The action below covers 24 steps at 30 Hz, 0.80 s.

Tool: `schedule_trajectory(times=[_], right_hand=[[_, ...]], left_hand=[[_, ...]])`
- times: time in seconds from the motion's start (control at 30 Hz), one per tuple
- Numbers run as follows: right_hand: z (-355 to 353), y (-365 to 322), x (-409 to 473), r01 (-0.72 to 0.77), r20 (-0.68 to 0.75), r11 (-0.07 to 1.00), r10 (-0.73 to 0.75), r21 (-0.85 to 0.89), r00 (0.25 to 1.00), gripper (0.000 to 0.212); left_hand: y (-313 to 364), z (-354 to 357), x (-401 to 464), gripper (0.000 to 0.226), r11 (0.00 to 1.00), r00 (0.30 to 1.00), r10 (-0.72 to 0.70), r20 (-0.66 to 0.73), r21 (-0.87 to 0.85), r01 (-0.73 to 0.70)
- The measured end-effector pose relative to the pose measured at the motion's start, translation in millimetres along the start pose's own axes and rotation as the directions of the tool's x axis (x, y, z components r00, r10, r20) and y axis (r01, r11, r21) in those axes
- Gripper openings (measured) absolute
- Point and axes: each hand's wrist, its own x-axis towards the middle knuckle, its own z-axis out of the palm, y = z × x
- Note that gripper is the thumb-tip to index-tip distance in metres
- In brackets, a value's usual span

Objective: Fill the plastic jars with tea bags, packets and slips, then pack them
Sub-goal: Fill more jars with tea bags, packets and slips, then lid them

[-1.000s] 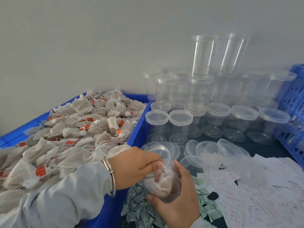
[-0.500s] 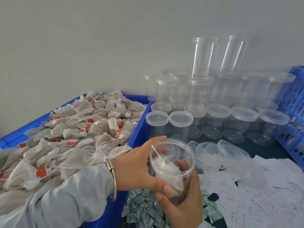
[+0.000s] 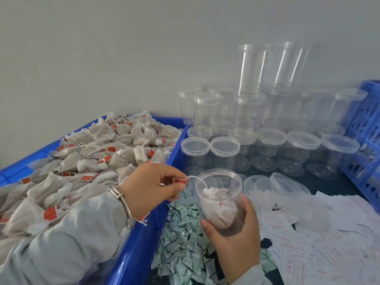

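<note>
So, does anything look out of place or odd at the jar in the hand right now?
Yes. One red paper tag and its white string hang outside the open clear plastic jar, pinched by the left hand. The tea bags sit inside; the right hand grips the jar.

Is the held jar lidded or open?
Open: the jar in the right hand has a bare rim, and a tag's string runs over it.
</note>
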Motion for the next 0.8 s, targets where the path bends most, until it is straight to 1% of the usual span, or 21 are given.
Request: schedule_trajectory(times=[0.07, 0.13, 0.17, 0.2, 0.23, 0.3, 0.33, 0.4, 0.43, 0.47, 0.5, 0.57, 0.6, 0.63, 0.7, 0.77, 0.8], right_hand=[[1, 2, 0, -0.013, 0.021, 0.999, 0.014, -0.034, 1.0, 0.097], [4, 3, -4, -0.049, 0.082, 0.998, 0.051, -0.03, 0.995, 0.097], [6, -1, -6, -0.068, 0.123, 0.997, 0.07, -0.024, 0.99, 0.097], [7, -4, -9, -0.07, 0.164, 0.997, 0.071, -0.015, 0.984, 0.098], [7, -8, -10, -0.057, 0.195, 0.998, 0.056, -0.005, 0.979, 0.099], [6, -15, -11, -0.017, 0.224, 1.0, 0.018, -0.008, 0.974, 0.094], [5, -18, -11, -0.015, 0.23, 1.0, 0.015, -0.003, 0.973, 0.092], [3, -25, -10, -0.039, 0.249, 0.999, 0.028, 0.038, 0.968, 0.092], [2, -27, -10, -0.042, 0.259, 0.997, 0.022, 0.069, 0.965, 0.095], [2, -27, -10, -0.039, 0.264, 0.995, 0.013, 0.094, 0.964, 0.097], [2, -28, -9, -0.036, 0.275, 0.991, -0.001, 0.129, 0.961, 0.096], [1, -30, -2, -0.009, 0.334, 0.985, -0.049, 0.17, 0.941, 0.089], [-2, -31, 2, 0.019, 0.38, 0.989, -0.076, 0.15, 0.922, 0.081], [-5, -32, 7, 0.048, 0.402, 0.993, -0.088, 0.108, 0.911, 0.073], [-16, -27, 20, 0.076, 0.368, 0.997, -0.059, -0.032, 0.928, 0.051], [-25, -20, 31, 0.066, 0.301, 0.967, 0.012, -0.248, 0.953, 0.018], [-28, -16, 33, 0.089, 0.319, 0.927, 0.034, -0.364, 0.947, 0.013]], left_hand=[[2, -3, 1, 0.024, 0.999, 0.994, 0.009, -0.111, -0.037, -0.013], [4, -2, 1, 0.019, 0.997, 0.984, 0.031, -0.177, -0.066, -0.043], [7, -1, -1, 0.014, 0.994, 0.983, 0.046, -0.181, -0.088, -0.062], [9, 0, -1, 0.008, 0.992, 0.986, 0.061, -0.156, -0.099, -0.077], [10, 2, -2, 0.011, 0.993, 0.991, 0.078, -0.109, -0.082, -0.087], [9, 6, -3, 0.038, 0.996, 0.996, 0.089, 0.031, -0.032, -0.088], [7, 8, -3, 0.053, 0.996, 0.99, 0.083, 0.117, -0.046, -0.078], [3, 12, -4, 0.088, 0.989, 0.959, 0.072, 0.273, -0.145, -0.033], [1, 16, -4, 0.101, 0.984, 0.943, 0.066, 0.327, -0.177, -0.008], [0, 19, -4, 0.112, 0.984, 0.935, 0.06, 0.349, -0.176, 0.003], [-2, 22, -4, 0.119, 0.989, 0.94, 0.05, 0.337, -0.151, 0.001], [-3, 26, -3, 0.128, 0.996, 0.974, 0.024, 0.227, -0.092, -0.003], [-3, 28, -3, 0.123, 0.996, 0.988, 0.022, 0.152, -0.09, -0.009], [-4, 29, -2, 0.114, 0.995, 0.997, 0.032, 0.07, -0.097, -0.025], [-4, 28, -1, 0.095, 0.991, 0.996, 0.047, -0.08, -0.123, -0.057], [-4, 23, 2, 0.087, 0.989, 0.979, 0.016, -0.204, -0.142, -0.045], [-5, 20, 3, 0.084, 0.988, 0.968, -0.012, -0.251, -0.15, -0.027]])
